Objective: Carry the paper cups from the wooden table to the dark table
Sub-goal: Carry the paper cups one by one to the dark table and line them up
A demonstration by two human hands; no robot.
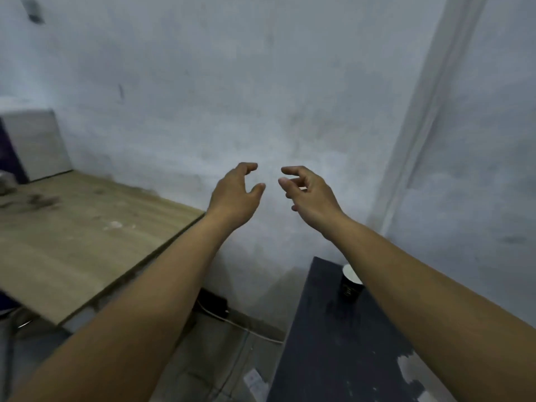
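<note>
A dark paper cup (pixel 351 284) with a white inside stands upright on the dark table (pixel 333 343) at the lower right, partly hidden behind my right forearm. The wooden table (pixel 87 242) fills the left side; no cups show on its visible part. My left hand (pixel 236 195) and my right hand (pixel 309 192) are raised in front of the wall, side by side with a small gap between them. Both hold nothing, with curled, spread fingers. They hang well above both tables.
A grey-white wall is straight ahead, with a corner or pillar edge (pixel 429 111) at the right. A light box (pixel 34 143) stands at the back left of the wooden table. A cable and adapter (pixel 214 306) lie on the floor between the tables.
</note>
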